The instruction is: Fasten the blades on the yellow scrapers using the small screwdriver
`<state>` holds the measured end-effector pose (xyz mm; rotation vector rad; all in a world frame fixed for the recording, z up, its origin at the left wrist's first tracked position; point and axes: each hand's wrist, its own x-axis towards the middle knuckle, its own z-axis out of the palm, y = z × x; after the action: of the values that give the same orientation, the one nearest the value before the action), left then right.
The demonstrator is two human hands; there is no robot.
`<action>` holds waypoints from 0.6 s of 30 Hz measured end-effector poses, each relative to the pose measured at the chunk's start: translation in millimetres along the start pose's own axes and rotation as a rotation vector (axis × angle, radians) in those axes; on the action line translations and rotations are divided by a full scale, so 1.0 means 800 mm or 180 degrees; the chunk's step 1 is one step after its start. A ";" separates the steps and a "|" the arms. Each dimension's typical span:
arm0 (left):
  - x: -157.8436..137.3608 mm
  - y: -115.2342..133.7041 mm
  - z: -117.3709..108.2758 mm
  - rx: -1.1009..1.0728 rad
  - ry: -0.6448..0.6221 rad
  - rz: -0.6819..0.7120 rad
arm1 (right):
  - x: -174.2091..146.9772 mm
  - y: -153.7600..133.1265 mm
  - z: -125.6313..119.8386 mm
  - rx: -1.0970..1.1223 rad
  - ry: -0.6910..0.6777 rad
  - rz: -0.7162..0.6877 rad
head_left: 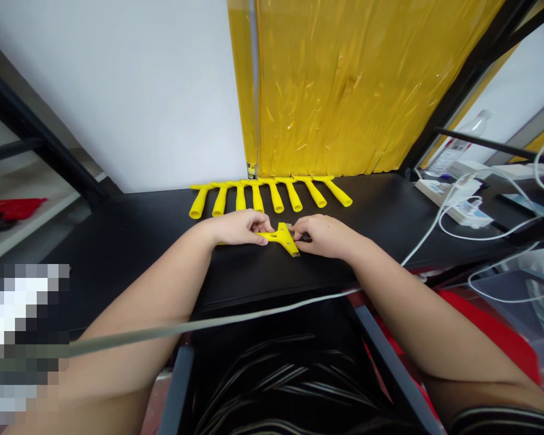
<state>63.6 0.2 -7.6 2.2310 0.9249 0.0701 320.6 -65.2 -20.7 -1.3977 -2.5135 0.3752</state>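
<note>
We hold one yellow scraper [283, 238] low over the black table [254, 272], in the space on our side of a row of scrapers [277, 198]. Our left hand [240, 228] pinches its neck between thumb and fingers, with the handle running back beneath the palm. Our right hand [324, 234] is curled at the far side of the head, its fingers closed on a small dark piece [306, 237] (too little of it shows for us to say what it is). Whether that piece touches the head we cannot tell.

As for progress, a strip of metal [296, 255] shows at the near corner of the head and two small round fixings sit on its face, so we judge this one to be at least partly put together. The work at its edge looks unfinished, since both hands are busy there.

Eight others lie in the row, heads toward the wall and open handle ends toward us. Their edges are too small to read, so we cannot say whether they are done or waiting. Off to the right sit a power strip [453, 202] and a bottle [463, 144], well apart from the scrapers.
</note>
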 end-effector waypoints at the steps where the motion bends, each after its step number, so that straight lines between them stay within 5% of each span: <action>1: 0.000 0.001 0.000 0.0016 0.0007 -0.0010 | 0.000 -0.001 0.000 -0.0068 -0.0013 -0.0036; 18: -0.001 -0.001 0.001 0.0062 0.0137 0.0122 | 0.003 0.002 -0.001 -0.0166 -0.0025 -0.0057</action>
<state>62.7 -0.7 -8.4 2.2735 0.9096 0.1275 320.7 -62.6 -20.5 -1.3941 -2.5579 0.3146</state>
